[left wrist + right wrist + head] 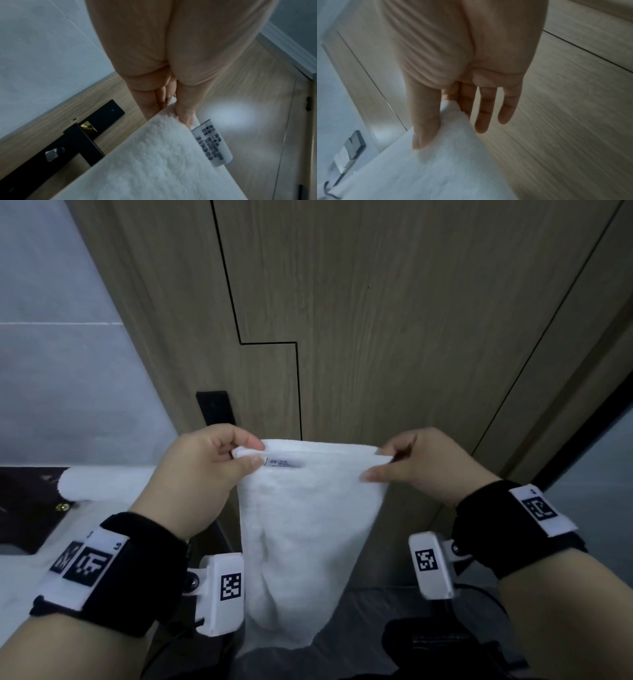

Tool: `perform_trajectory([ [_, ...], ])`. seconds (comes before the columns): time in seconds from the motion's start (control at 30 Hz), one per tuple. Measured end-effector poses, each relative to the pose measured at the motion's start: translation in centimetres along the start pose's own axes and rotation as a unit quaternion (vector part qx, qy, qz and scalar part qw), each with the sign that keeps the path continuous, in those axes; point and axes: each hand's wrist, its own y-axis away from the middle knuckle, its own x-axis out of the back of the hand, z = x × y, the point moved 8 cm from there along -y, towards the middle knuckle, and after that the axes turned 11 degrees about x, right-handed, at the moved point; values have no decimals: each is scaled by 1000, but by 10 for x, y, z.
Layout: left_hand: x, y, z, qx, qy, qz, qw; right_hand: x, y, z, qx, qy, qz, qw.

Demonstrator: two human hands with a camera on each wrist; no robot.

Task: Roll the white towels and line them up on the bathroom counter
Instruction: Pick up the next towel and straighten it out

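A white towel [308, 529] hangs folded in the air in front of a wooden door, held by its top edge. My left hand [251, 455] pinches the top left corner, beside a small printed label [284, 463]. My right hand [378, 463] pinches the top right corner between thumb and forefinger. In the left wrist view the thumb presses the towel [154, 155] just above the label [211, 143]. The right wrist view has the thumb on the towel [436, 162] while the other fingers [483, 115] hang straight behind it. A rolled white towel [102, 482] lies on the counter at left.
The wooden door [394, 320] stands right behind the towel, with a black handle plate [215, 409] by my left hand. A grey tiled wall [51, 354] rises at left. The white counter [20, 583] with a dark basin [24, 508] is at lower left.
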Motion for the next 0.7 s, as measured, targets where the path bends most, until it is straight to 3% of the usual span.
perform_trajectory([
  [0.33,15,-4,19,-27,-68,70,995,36,-2,-37,68,60,104,990],
  [0.5,9,-7,28,-32,-85,58,994,47,0,-40,70,117,95,986],
  [0.7,7,-17,32,1,-46,40,998,64,-6,-38,68,128,133,980],
])
